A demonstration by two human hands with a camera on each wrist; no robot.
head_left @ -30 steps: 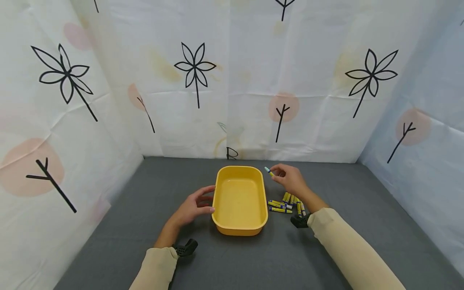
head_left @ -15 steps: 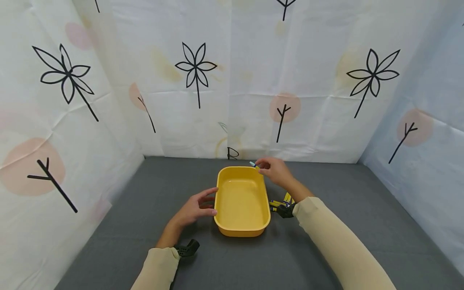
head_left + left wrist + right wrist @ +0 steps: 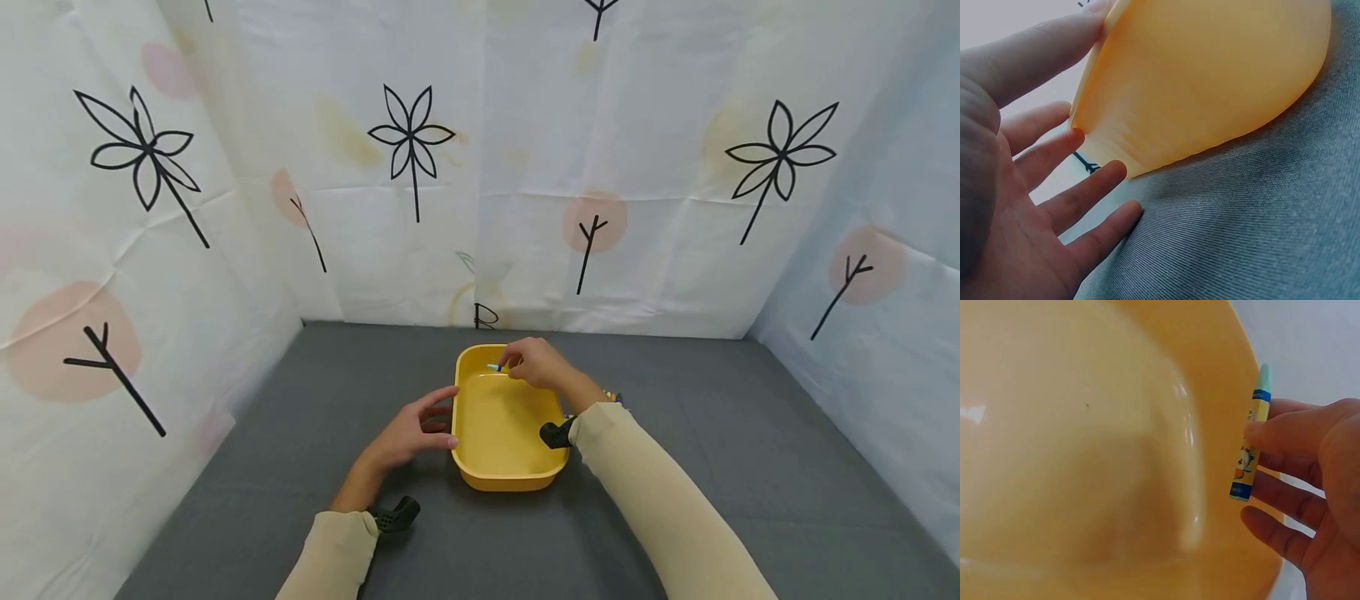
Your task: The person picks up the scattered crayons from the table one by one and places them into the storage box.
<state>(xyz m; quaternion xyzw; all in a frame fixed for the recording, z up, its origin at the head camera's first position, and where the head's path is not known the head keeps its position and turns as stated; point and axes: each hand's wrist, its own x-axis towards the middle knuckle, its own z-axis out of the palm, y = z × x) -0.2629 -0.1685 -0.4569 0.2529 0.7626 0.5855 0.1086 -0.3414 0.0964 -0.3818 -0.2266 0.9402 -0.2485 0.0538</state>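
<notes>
My right hand (image 3: 536, 364) pinches a crayon (image 3: 1252, 434) with a pale mint tip and a yellow and blue wrapper. It is over the far end of a yellow plastic tub (image 3: 502, 433). In the right wrist view the crayon stands against the tub's wall, between thumb and forefinger. My left hand (image 3: 411, 429) rests its straight fingertips on the tub's left rim, and the left wrist view has its thumb (image 3: 1041, 53) at the rim with the fingers spread beside the outer wall. The tub's inside shows a bare floor.
More crayons (image 3: 613, 397) lie on the grey cloth right of the tub, mostly hidden behind my right forearm. White fabric walls with printed flowers (image 3: 411, 133) stand at the back and both sides of the grey tabletop (image 3: 360, 358).
My right hand has carried the crayon leftward from beside the tub to above its far end. The left hand has stayed at the left rim.
</notes>
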